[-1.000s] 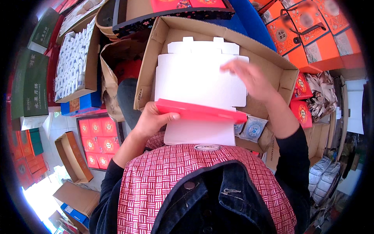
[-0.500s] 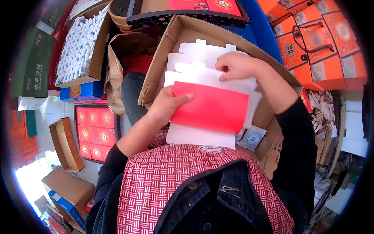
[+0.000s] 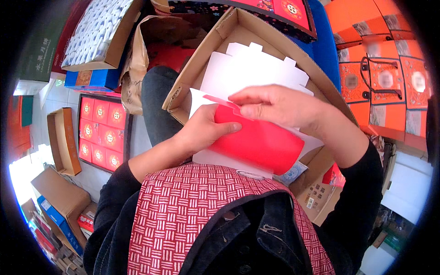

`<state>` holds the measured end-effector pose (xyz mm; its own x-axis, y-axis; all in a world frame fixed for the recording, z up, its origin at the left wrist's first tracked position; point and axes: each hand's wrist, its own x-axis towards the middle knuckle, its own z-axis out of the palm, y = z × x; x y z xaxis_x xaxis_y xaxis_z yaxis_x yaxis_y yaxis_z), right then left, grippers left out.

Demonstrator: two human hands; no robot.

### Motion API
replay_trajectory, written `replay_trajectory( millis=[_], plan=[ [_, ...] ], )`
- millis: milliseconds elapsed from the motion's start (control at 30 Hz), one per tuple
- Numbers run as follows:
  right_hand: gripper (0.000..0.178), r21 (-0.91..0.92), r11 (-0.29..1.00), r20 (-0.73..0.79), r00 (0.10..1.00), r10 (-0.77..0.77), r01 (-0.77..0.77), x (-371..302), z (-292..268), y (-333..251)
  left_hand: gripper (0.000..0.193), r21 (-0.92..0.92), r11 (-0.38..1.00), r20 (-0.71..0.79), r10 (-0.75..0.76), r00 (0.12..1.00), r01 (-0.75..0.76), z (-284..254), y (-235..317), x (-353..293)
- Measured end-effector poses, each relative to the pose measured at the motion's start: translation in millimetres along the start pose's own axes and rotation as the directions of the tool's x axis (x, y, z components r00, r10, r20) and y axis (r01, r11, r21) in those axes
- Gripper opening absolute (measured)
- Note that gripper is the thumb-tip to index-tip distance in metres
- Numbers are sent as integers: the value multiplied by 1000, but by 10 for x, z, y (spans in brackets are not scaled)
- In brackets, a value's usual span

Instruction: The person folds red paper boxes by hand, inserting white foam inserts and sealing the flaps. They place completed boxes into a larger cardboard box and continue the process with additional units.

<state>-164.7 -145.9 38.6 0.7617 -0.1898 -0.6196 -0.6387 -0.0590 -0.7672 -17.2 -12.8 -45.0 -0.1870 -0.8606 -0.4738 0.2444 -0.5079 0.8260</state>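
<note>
My left hand [image 3: 204, 129] grips a red card carton blank [image 3: 261, 140] by its left end, thumb lying across the red face. White shows on the underside and at the edges of the blank. My right hand [image 3: 277, 105] is closed on its upper edge, where a narrow red flap stands up between thumb and fingers. Beyond my hands, flat white carton blanks [image 3: 247, 68] with cut tabs lie in a shallow brown cardboard tray [image 3: 201, 50]. A small white packet with blue print [image 3: 293, 172] is partly covered by the red blank.
At the left stand a box of many small white packets [image 3: 98, 34], a framed tray of red boxes [image 3: 103, 133] and an orange-brown open box [image 3: 64, 142]. Orange gift boxes [image 3: 385, 78] are stacked at the right. A crumpled brown paper bag [image 3: 137, 59] stands by my leg.
My right hand has come down from the white blanks to the red blank's upper edge and closed there. A flap now stands up along that edge. The whole view has shifted slightly.
</note>
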Motion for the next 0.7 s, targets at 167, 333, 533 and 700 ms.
replay_trajectory(
  millis=[167,333,533,700],
  plan=[
    [47,-475,880,-100,994,-51,-3,-90,173,48,27,-21,999,-52,24,998,-25,-39,-94,25],
    [39,-382,913,-268,928,-258,143,50,40,315,28,18,999,-27,33,999,-33,-66,-98,-52],
    [38,-363,925,-191,964,-188,108,74,126,246,29,-7,999,-16,47,999,-47,-69,-42,-121],
    [37,-401,909,-223,950,-219,115,69,183,251,28,-3,999,-6,43,999,-43,-67,-33,-130]
  ],
)
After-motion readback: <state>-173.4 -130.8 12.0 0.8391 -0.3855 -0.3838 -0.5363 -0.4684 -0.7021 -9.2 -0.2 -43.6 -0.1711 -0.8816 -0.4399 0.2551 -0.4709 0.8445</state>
